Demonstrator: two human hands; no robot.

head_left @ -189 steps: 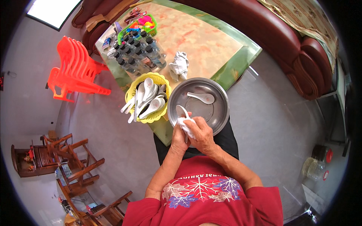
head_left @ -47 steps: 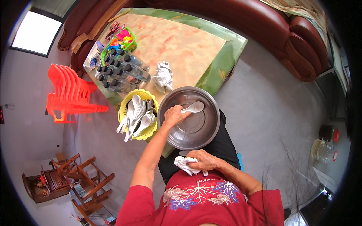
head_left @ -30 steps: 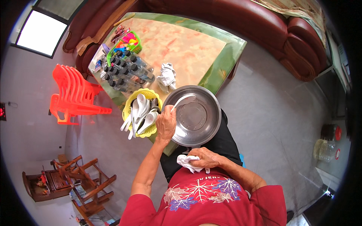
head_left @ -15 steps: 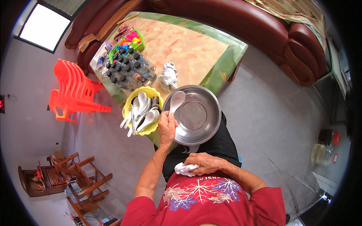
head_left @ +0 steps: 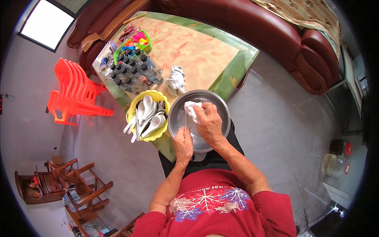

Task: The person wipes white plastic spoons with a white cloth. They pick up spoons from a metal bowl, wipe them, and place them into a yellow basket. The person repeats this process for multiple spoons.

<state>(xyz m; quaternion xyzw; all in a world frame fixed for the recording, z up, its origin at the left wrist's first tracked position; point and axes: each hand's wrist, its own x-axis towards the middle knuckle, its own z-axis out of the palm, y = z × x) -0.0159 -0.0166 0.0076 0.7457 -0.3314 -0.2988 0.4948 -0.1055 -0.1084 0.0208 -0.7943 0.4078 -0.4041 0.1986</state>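
Note:
Over the steel basin (head_left: 177, 106), my left hand (head_left: 183, 145) is closed on the handle of a white soup spoon (head_left: 186, 120). My right hand (head_left: 209, 123) grips a white cloth (head_left: 192, 109) and presses it around the spoon's bowl, which the cloth and fingers mostly hide. To the left of the basin, a yellow scalloped basket (head_left: 166, 99) holds many white spoons (head_left: 150, 112), with handles sticking out over its near rim. A second crumpled white cloth (head_left: 177, 79) lies on the table just beyond the basin.
Several dark-capped clear bottles (head_left: 136, 71) stand together on the marble-topped table (head_left: 197, 43), with a green basket (head_left: 147, 48) of colourful items behind. Stacked orange chairs (head_left: 75, 94) are at left, a dark red sofa (head_left: 237, 19) lines the far side. Wooden chairs (head_left: 85, 189) stand lower left.
My right hand has come up from my lap with the cloth and put it on the spoon. My left hand has drawn slightly nearer and to the right with the spoon.

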